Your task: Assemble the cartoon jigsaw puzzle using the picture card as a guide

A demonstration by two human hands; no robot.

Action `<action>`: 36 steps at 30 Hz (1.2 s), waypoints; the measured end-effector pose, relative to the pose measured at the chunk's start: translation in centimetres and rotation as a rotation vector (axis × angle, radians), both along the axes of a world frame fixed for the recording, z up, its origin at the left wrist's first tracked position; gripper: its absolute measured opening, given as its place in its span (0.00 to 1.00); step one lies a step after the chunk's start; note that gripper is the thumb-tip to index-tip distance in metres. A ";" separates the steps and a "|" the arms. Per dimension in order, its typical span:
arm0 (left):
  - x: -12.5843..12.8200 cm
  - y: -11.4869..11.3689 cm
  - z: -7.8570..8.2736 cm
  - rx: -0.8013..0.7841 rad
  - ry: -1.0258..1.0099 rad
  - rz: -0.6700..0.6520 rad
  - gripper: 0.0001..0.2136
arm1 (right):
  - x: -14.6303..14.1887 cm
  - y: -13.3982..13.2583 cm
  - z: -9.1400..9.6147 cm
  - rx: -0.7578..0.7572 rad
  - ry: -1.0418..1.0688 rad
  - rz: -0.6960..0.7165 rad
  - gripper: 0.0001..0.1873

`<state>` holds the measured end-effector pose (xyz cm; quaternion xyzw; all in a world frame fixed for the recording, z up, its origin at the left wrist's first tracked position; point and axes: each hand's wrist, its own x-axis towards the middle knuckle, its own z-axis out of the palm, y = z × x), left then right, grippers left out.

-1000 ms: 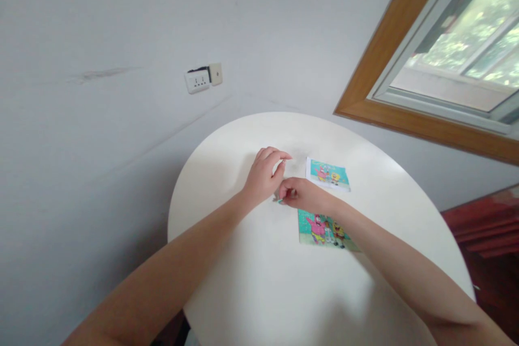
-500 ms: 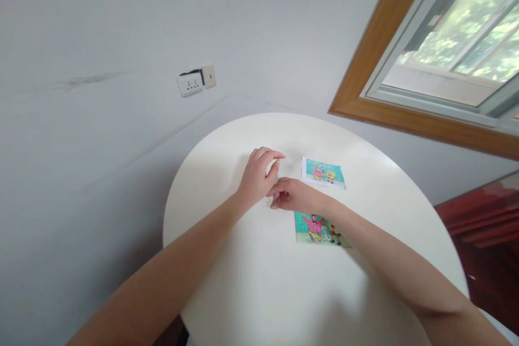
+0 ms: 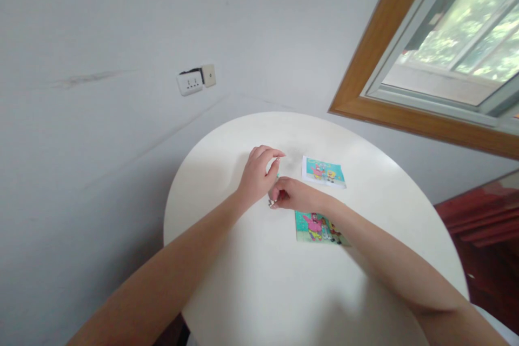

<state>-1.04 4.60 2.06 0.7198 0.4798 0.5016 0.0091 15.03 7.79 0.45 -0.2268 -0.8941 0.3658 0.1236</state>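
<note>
My left hand (image 3: 257, 173) rests at the middle of the white round table (image 3: 243, 281), fingers stretched forward and curved, thumb apart below them. A tiny pale spot shows at its thumb tip, too small to make out. Just right of it, my right hand (image 3: 294, 194) pinches a small puzzle piece (image 3: 271, 203) between thumb and finger, close above the tabletop. Teal bits (image 3: 278, 175) show between the hands, mostly hidden. Under my right forearm lies a teal jigsaw puzzle (image 3: 304, 230) with pink and yellow cartoon figures, its right part covered.
Beyond my right hand lies a folded paper (image 3: 324, 172) with a similar cartoon picture. A wall with a socket (image 3: 190, 83) stands behind the table. A wood-framed window (image 3: 365, 65) is at the upper right, and red fabric (image 3: 482, 208) hangs at the far right.
My right fingers have curled and now show a small puzzle piece at their tips, where pale bits lay on the table before. My left hand has stayed in place.
</note>
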 end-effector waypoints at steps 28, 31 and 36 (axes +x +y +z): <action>4.3 -2.8 -1.4 -0.206 0.381 -0.443 0.11 | 16.0 -0.5 0.5 -0.438 0.296 -0.567 0.14; 5.1 -3.3 -1.9 -0.207 0.457 -0.544 0.14 | 16.0 -0.5 0.3 -0.448 0.327 -0.582 0.14; 5.6 -4.1 -2.8 -0.228 0.558 -0.610 0.18 | 15.9 -1.0 0.3 -0.480 0.398 -0.573 0.13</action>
